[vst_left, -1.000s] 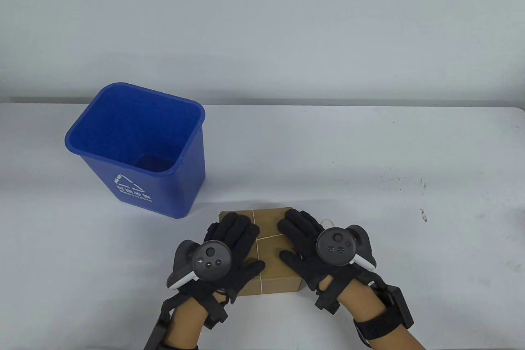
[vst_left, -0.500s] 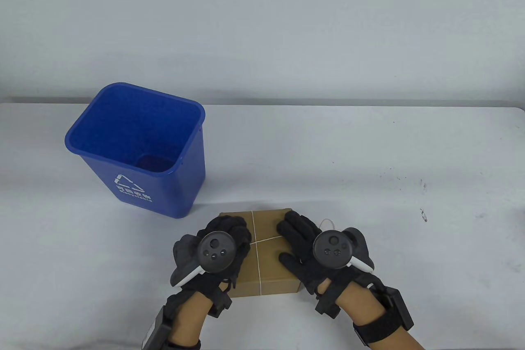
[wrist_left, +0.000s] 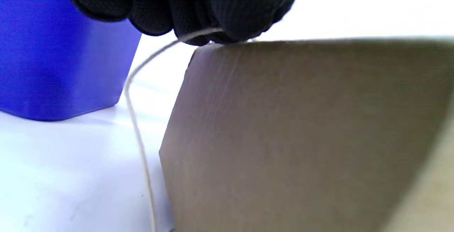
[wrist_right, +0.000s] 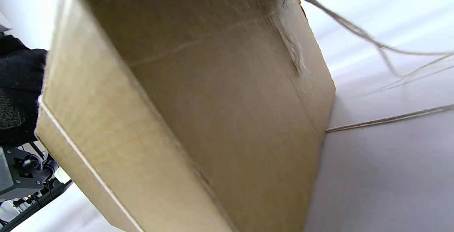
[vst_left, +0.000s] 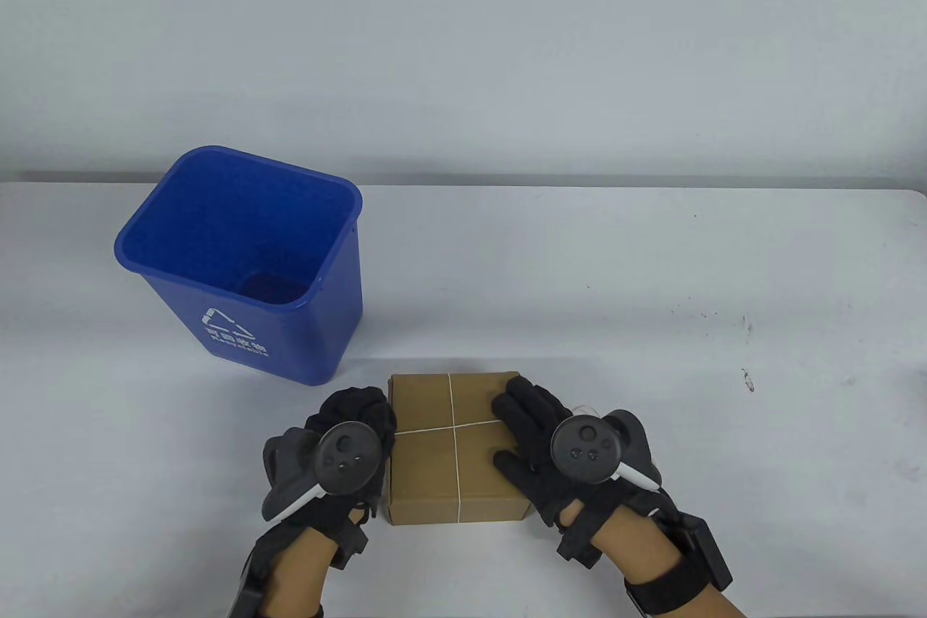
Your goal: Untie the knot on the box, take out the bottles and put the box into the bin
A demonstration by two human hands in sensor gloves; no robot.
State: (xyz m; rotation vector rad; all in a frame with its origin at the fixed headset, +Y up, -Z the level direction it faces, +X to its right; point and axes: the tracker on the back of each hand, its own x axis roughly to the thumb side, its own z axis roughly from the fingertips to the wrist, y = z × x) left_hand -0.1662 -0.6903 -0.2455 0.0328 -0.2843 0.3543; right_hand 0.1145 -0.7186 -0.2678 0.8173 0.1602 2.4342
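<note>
Untying was underway: the left hand (vst_left: 355,422) pinched the string (wrist_left: 136,93) at the box (vst_left: 452,448) edge while the flat, open right hand (vst_left: 539,440) steadied the lid; next, probably pull the string free

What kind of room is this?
Probably a lab or test bench, not a home: a bare white table against a plain wall, a blue recycling bin, and hands wearing sensor gloves with trackers.
</note>
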